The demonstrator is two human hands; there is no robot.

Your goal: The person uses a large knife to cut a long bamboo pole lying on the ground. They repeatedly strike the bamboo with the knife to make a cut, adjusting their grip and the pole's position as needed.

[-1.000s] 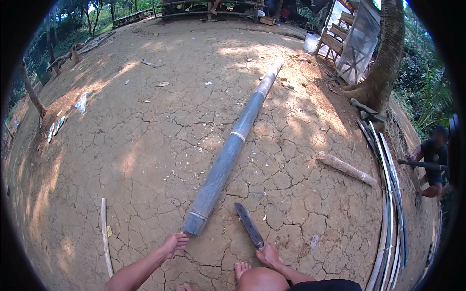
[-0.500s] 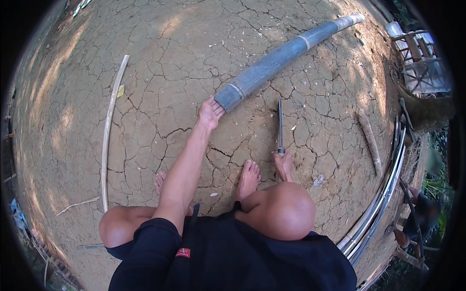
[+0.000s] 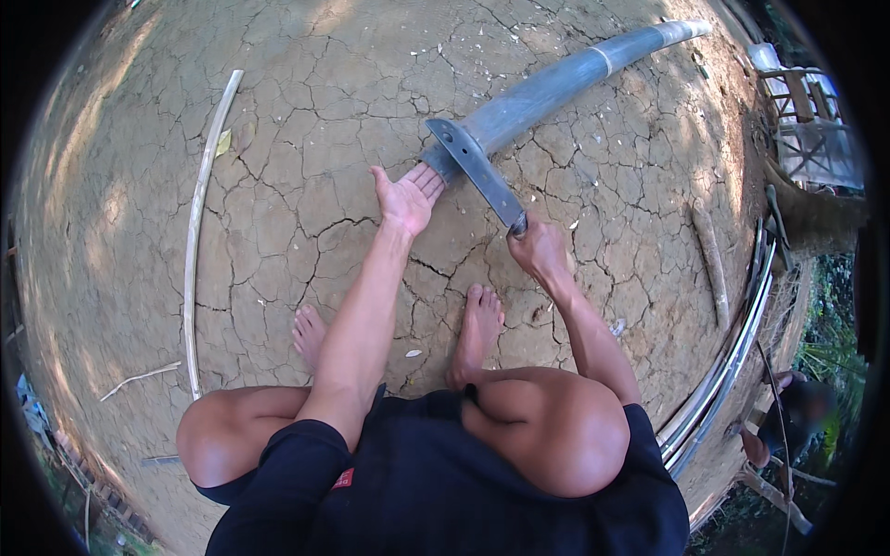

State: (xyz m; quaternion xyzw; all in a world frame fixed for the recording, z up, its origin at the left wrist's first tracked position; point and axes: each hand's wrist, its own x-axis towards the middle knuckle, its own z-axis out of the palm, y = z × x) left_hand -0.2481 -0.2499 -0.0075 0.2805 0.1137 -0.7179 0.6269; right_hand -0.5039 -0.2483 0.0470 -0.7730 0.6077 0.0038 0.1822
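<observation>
A thick grey-green bamboo pole stretches from in front of me toward the far right. My left hand is palm up at its near end, thumb out to the side and fingers stretched. The fingertips disappear at the pole's end; whether they are under it or inside the hollow I cannot tell. In my right hand is the handle of a machete, with the fingers wrapped around it. The broad dark machete blade crosses over the pole near its closest joint, its holed tip pointing far left.
Cracked bare earth surrounds my feet. A thin pale pole lies at the left and a short log at the right. Long split strips lie at the right edge. Another person is beyond them.
My right hand has raised the machete from beside my foot and brought its blade over the bamboo. My left hand has turned palm up, with its thumb now away from the pole.
</observation>
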